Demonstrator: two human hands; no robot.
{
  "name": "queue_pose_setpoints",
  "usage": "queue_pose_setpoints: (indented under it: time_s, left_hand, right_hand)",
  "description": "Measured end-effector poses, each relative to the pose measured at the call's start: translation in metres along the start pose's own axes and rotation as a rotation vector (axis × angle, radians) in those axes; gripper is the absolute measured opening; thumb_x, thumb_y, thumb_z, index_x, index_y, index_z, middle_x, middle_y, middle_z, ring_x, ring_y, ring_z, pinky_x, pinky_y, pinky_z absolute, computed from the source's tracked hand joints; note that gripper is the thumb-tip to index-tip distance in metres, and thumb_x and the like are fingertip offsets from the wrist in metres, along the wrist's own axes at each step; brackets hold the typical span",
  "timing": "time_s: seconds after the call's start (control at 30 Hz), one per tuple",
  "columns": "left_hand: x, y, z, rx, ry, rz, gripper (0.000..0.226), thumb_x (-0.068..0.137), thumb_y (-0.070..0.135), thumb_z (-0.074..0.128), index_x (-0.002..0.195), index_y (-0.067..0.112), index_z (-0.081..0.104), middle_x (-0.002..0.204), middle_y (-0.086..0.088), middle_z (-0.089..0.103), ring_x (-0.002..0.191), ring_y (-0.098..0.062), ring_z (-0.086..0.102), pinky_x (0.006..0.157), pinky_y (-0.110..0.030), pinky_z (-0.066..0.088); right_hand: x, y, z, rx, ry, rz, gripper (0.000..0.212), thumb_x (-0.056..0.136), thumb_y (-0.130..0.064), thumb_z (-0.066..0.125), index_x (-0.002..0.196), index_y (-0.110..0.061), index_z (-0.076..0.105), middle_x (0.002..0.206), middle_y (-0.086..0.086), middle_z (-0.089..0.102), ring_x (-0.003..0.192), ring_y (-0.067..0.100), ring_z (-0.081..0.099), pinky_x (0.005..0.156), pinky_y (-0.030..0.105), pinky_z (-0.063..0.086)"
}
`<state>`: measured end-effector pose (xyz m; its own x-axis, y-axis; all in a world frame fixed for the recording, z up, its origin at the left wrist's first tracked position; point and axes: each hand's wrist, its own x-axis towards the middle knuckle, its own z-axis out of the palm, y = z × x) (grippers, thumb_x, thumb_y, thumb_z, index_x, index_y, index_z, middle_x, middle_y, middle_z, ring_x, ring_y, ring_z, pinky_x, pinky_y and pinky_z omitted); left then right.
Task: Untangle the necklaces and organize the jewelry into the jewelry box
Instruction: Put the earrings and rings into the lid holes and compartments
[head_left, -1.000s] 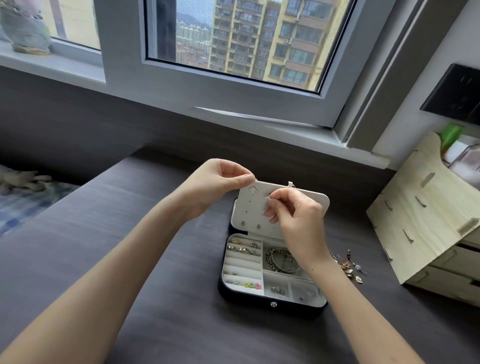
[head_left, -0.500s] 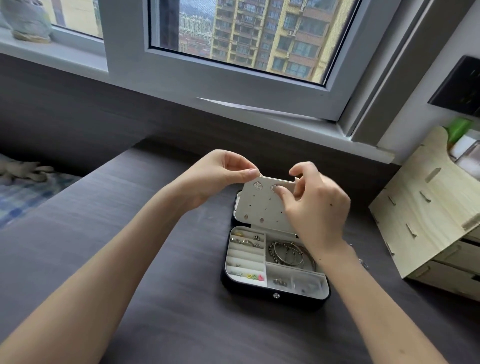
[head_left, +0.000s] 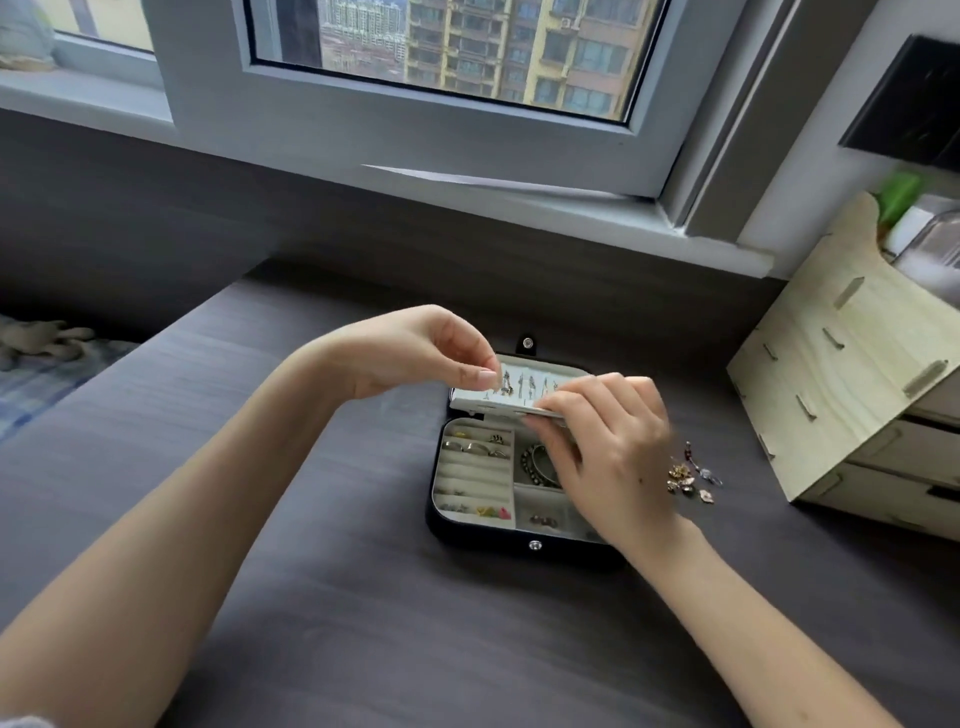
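A black jewelry box (head_left: 483, 540) lies open on the dark table, its pale compartments holding rings, small coloured studs and a beaded bracelet (head_left: 535, 465). Above its back edge a white earring panel (head_left: 485, 402) is tilted nearly flat, with several earrings (head_left: 519, 385) showing on its upper face. My right hand (head_left: 608, 457) grips the panel's front right edge. My left hand (head_left: 431, 348) pinches at an earring near the panel's left end. A small heap of loose gold and silver jewelry (head_left: 693, 475) lies on the table just right of the box.
A light wooden desk organizer (head_left: 852, 405) with drawers stands at the right. The window sill (head_left: 519, 192) and wall run behind the table. A checked cloth with a soft toy (head_left: 36, 338) lies off the table's left edge.
The earring panel has tipped from upright, back side facing me, to nearly flat with the earrings on top. My right hand slid down to its front edge; the loose jewelry is uncovered again.
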<state>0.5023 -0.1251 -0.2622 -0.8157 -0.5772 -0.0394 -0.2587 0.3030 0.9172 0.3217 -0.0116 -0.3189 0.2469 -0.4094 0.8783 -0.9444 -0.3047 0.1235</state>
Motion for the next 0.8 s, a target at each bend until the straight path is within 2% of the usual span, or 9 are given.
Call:
queue_pose_setpoints:
  time_s: [0.2,0.33,0.47,0.8]
  left_hand:
    - [0.01,0.001,0.008,0.035,-0.118,-0.049,0.006,0.08,0.019,0.067,0.079,0.015,0.07,0.079,0.004,0.068,0.077,-0.004,0.059,0.071,-0.012,0.045]
    - [0.014,0.0,0.012,0.02,-0.169,-0.034,0.006,0.08,0.017,0.066,0.074,0.017,0.069,0.069,0.011,0.063,0.07,-0.002,0.056,0.07,-0.013,0.043]
    - [0.016,0.001,0.014,-0.011,-0.209,-0.013,0.006,0.077,0.021,0.066,0.076,0.016,0.069,0.07,0.009,0.063,0.072,-0.004,0.055,0.073,-0.015,0.044]
    - [0.017,0.004,0.015,-0.004,-0.231,-0.006,0.005,0.076,0.02,0.066,0.077,0.015,0.069,0.072,0.008,0.063,0.072,-0.005,0.056,0.072,-0.016,0.045]
  right_hand:
    - [-0.007,-0.004,0.001,-0.025,0.041,-0.011,0.02,0.088,-0.027,0.066,0.077,-0.01,0.07,0.08,0.001,0.069,0.076,0.017,0.059,0.07,0.032,0.039]
    - [-0.008,-0.005,0.001,-0.026,0.049,-0.006,0.019,0.086,-0.027,0.068,0.075,-0.011,0.07,0.079,0.0,0.069,0.074,0.017,0.061,0.071,0.031,0.039]
    - [-0.007,-0.004,0.001,-0.02,0.052,-0.006,0.019,0.086,-0.027,0.069,0.075,-0.011,0.07,0.078,0.001,0.069,0.072,0.019,0.062,0.071,0.031,0.039]
    - [-0.007,-0.004,0.001,-0.019,0.05,0.001,0.021,0.087,-0.028,0.067,0.076,-0.01,0.071,0.079,0.001,0.069,0.073,0.019,0.062,0.071,0.031,0.038]
